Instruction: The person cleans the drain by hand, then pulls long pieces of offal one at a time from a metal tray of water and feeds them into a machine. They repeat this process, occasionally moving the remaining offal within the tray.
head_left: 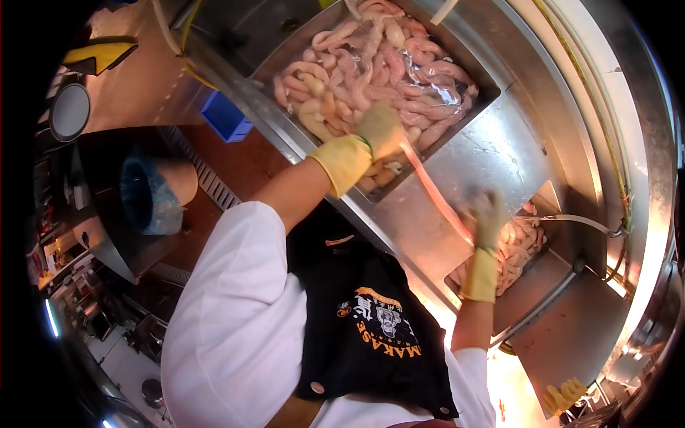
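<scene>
Many pale pink lengths of intestine [371, 64] fill a deep steel sink basin [488, 84] with water. At its near edge is my left hand [378, 132] in a yellow rubber glove, closed on one long, thin length of intestine [432, 189]. That piece stretches in a nearly straight line across the steel ledge to my right hand [486, 221], also in a yellow glove. The right fingers are smeared by motion, but the strip runs taut into that hand. Below and beside the right hand, more intestines [519, 250] lie in a smaller basin.
A pale hose [574, 220] reaches over the smaller basin from the wall side. On the steel at the lower right lies another yellow glove [564, 396]. A blue crate [227, 118] and a bin with a blue liner [146, 196] stand on the floor to the left.
</scene>
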Action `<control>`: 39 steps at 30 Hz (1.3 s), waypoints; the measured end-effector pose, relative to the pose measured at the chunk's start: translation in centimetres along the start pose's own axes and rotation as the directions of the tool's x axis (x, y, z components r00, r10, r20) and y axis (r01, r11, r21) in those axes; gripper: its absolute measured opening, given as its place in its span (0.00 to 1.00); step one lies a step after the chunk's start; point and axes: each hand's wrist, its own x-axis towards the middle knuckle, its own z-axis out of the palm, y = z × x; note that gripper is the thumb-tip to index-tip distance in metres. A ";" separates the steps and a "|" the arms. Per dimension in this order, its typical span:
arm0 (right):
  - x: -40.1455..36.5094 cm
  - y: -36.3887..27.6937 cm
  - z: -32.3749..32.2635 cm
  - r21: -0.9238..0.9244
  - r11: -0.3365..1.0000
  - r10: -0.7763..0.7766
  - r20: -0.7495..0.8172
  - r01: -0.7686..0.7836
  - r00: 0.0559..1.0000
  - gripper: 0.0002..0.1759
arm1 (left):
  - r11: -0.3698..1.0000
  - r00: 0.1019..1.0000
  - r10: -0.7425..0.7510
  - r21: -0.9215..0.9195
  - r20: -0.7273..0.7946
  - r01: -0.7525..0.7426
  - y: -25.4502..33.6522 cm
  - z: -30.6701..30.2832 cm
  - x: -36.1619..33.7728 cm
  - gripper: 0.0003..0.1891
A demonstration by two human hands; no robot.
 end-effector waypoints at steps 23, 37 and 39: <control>-11.3 23.2 -42.2 0.520 0.680 0.698 -0.675 -0.517 0.240 0.16 | 0.989 0.982 0.112 0.076 0.153 -0.125 -5.9 0.4 -1.9 0.09; 1.2 -3.7 14.3 -0.714 0.700 0.111 0.120 0.008 0.987 0.23 | 0.971 0.969 0.092 -0.234 0.230 -0.037 6.9 -2.7 -0.9 0.17; 1.2 -3.7 13.2 -0.719 0.695 0.119 0.123 0.006 0.985 0.21 | 0.982 0.937 0.037 -0.187 0.347 0.030 5.7 -5.1 -0.9 0.18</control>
